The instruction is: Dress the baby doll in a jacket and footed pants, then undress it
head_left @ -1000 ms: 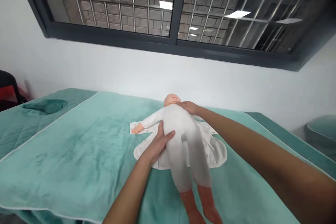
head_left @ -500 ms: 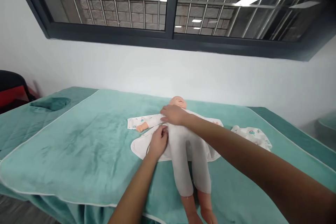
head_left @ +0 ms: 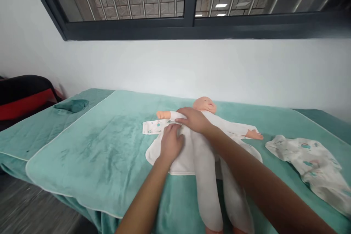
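Observation:
A baby doll [head_left: 207, 168] in white clothing lies on its back, its head toward the wall. Beneath it a white baby top [head_left: 182, 162] is spread open, with a printed sleeve [head_left: 152, 127] out to the left. My right hand [head_left: 195, 120] is closed round the doll's upper arm on the left side; that arm's small hand [head_left: 163, 115] sticks out above the sleeve. My left hand [head_left: 172, 142], fingers curled, pinches the top near the sleeve's inner end. The fingertips are partly hidden. The doll's other hand [head_left: 253, 134] stretches to the right.
A printed baby garment [head_left: 311, 164] lies crumpled on the green bed cover [head_left: 104, 153] at the right. A hole [head_left: 71, 106] shows in the bed at the left. A black and red item [head_left: 26, 97] stands beyond it. A white wall [head_left: 148, 67] and window run behind.
The doll's arm on the left has moved up off the printed sleeve and now lies above it. Its head has tilted to the right. The view has shifted left.

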`<state>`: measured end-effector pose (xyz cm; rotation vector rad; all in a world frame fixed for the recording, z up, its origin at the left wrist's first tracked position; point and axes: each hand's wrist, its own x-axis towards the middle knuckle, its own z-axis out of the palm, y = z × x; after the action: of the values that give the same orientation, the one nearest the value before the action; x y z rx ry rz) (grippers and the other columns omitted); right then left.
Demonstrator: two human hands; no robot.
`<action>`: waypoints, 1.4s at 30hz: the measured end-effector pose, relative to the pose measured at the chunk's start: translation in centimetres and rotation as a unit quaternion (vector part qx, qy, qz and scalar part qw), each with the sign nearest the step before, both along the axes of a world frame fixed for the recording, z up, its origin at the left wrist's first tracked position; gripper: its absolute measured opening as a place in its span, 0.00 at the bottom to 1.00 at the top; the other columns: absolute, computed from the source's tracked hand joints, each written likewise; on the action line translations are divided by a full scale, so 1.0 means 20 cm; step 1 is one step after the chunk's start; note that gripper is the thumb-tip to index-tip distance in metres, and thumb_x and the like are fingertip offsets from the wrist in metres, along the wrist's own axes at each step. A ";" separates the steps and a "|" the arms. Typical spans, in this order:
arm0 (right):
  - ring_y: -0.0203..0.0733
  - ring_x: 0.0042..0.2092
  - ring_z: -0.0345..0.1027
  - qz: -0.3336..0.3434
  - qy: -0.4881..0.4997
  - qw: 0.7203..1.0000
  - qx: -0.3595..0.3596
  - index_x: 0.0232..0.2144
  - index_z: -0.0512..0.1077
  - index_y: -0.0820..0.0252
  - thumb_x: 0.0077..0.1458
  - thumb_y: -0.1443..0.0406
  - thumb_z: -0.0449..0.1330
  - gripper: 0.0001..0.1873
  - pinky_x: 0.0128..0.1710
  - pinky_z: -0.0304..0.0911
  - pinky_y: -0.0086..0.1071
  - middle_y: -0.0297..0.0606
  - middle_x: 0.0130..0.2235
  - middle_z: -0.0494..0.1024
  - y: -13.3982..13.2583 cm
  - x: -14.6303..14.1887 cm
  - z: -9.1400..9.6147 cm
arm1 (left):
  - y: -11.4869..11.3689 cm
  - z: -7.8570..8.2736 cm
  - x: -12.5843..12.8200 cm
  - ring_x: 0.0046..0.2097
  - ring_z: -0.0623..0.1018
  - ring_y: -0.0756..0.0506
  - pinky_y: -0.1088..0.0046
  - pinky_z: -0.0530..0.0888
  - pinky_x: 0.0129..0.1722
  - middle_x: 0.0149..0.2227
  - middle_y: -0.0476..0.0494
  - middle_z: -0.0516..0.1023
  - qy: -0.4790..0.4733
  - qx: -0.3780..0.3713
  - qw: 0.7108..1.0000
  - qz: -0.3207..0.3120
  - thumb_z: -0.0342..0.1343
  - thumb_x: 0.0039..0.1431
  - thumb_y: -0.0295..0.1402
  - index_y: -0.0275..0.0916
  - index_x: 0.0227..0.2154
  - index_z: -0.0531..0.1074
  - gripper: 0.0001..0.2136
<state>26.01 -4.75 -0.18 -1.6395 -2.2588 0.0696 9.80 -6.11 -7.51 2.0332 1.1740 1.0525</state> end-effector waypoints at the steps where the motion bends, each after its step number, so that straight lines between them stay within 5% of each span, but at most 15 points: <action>1: 0.46 0.52 0.68 0.002 0.035 0.999 0.010 0.55 0.69 0.54 0.66 0.48 0.50 0.25 0.49 0.59 0.35 0.41 0.52 0.76 -0.01 0.01 -0.01 | 0.04 0.01 -0.02 0.56 0.70 0.34 0.55 0.65 0.57 0.51 0.37 0.76 0.038 0.007 0.999 0.026 0.60 0.50 0.29 0.41 0.44 0.75 0.16; 5: 0.46 0.48 0.69 0.028 0.040 0.999 -0.003 0.51 0.74 0.49 0.64 0.46 0.52 0.23 0.47 0.58 0.37 0.39 0.46 0.77 -0.02 0.01 -0.03 | 0.19 0.02 -0.12 0.48 0.75 0.35 0.57 0.69 0.51 0.39 0.37 0.79 0.004 -0.062 0.992 0.109 0.59 0.51 0.31 0.40 0.32 0.77 0.06; 9: 0.46 0.45 0.69 0.017 0.007 1.000 -0.013 0.45 0.77 0.51 0.63 0.45 0.52 0.23 0.45 0.56 0.37 0.39 0.43 0.77 -0.02 -0.01 -0.03 | 0.21 0.03 -0.18 0.39 0.77 0.42 0.66 0.72 0.41 0.35 0.41 0.81 -0.136 -0.113 0.978 0.107 0.52 0.53 0.31 0.37 0.30 0.76 0.08; 13: 0.45 0.45 0.69 -0.014 0.020 1.000 -0.013 0.42 0.77 0.52 0.61 0.47 0.56 0.20 0.45 0.56 0.36 0.37 0.43 0.78 -0.03 0.01 -0.02 | 0.17 0.06 -0.20 0.34 0.76 0.46 0.71 0.71 0.36 0.32 0.46 0.80 -0.316 -0.206 0.922 0.089 0.59 0.45 0.33 0.36 0.34 0.77 0.11; 17: 0.47 0.47 0.69 -0.038 -0.008 0.999 -0.011 0.39 0.77 0.54 0.58 0.50 0.60 0.16 0.48 0.54 0.39 0.38 0.42 0.79 -0.03 0.02 -0.04 | 0.15 0.07 -0.19 0.31 0.75 0.48 0.71 0.71 0.35 0.29 0.48 0.78 -0.387 -0.237 0.885 0.101 0.63 0.43 0.34 0.36 0.35 0.77 0.14; 20: 0.48 0.47 0.69 -0.059 -0.038 0.997 -0.015 0.39 0.77 0.54 0.57 0.51 0.60 0.16 0.49 0.54 0.41 0.39 0.42 0.79 -0.02 0.02 -0.05 | 0.15 0.05 -0.18 0.33 0.75 0.47 0.70 0.72 0.38 0.30 0.48 0.77 -0.365 -0.191 0.901 0.136 0.63 0.47 0.36 0.37 0.35 0.76 0.12; 25: 0.50 0.47 0.68 -0.095 -0.086 0.992 -0.010 0.40 0.77 0.55 0.58 0.52 0.58 0.16 0.49 0.54 0.43 0.43 0.42 0.79 -0.02 -0.02 -0.06 | 0.11 0.02 -0.17 0.43 0.76 0.44 0.66 0.71 0.48 0.39 0.45 0.79 -0.196 -0.033 0.965 0.169 0.57 0.57 0.37 0.41 0.36 0.77 0.08; 31: 0.52 0.46 0.69 -0.059 -0.162 0.985 -0.002 0.36 0.77 0.60 0.60 0.62 0.56 0.11 0.48 0.55 0.43 0.49 0.40 0.79 0.00 -0.11 -0.07 | 0.03 0.01 -0.11 0.44 0.76 0.43 0.67 0.70 0.48 0.40 0.43 0.80 -0.058 0.071 0.996 -0.017 0.51 0.64 0.37 0.43 0.38 0.76 0.09; 34: 0.50 0.47 0.70 -0.037 -0.072 0.997 0.017 0.40 0.76 0.59 0.60 0.63 0.54 0.12 0.51 0.56 0.41 0.45 0.44 0.79 -0.03 -0.08 -0.04 | 0.04 0.01 -0.10 0.43 0.77 0.44 0.68 0.70 0.46 0.41 0.44 0.80 -0.045 0.039 0.998 -0.014 0.50 0.65 0.37 0.43 0.39 0.75 0.09; 36: 0.48 0.48 0.70 -0.091 0.038 0.993 0.058 0.45 0.76 0.56 0.62 0.60 0.51 0.15 0.50 0.59 0.39 0.42 0.47 0.79 -0.09 0.00 -0.02 | 0.06 0.01 -0.10 0.43 0.77 0.44 0.68 0.70 0.46 0.41 0.43 0.80 -0.065 0.010 0.997 0.037 0.50 0.65 0.37 0.42 0.40 0.74 0.09; 38: 0.48 0.46 0.71 -0.227 0.115 0.961 0.107 0.44 0.75 0.54 0.63 0.58 0.48 0.18 0.43 0.61 0.37 0.42 0.46 0.80 -0.16 0.15 -0.01 | 0.08 0.02 -0.10 0.43 0.77 0.43 0.67 0.70 0.46 0.41 0.43 0.80 -0.071 -0.014 0.996 0.061 0.51 0.64 0.37 0.41 0.42 0.74 0.10; 40: 0.51 0.41 0.71 -0.381 0.106 0.910 0.123 0.40 0.77 0.55 0.63 0.56 0.47 0.20 0.37 0.61 0.38 0.47 0.40 0.80 -0.24 0.33 -0.04 | 0.08 0.03 -0.10 0.43 0.77 0.42 0.67 0.70 0.47 0.41 0.43 0.80 -0.066 -0.023 0.996 0.057 0.51 0.64 0.37 0.42 0.42 0.75 0.10; 42: 0.52 0.38 0.72 -0.458 0.077 0.882 0.079 0.37 0.78 0.57 0.62 0.53 0.46 0.23 0.35 0.60 0.39 0.50 0.37 0.80 -0.29 0.51 -0.10 | 0.08 0.03 -0.10 0.43 0.77 0.42 0.67 0.70 0.47 0.40 0.43 0.81 -0.062 -0.026 0.997 0.048 0.51 0.64 0.37 0.42 0.40 0.76 0.10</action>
<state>36.19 -10.50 -2.27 -2.3144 -1.1473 -0.2061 7.79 -4.55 -6.93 1.8601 1.2309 1.1644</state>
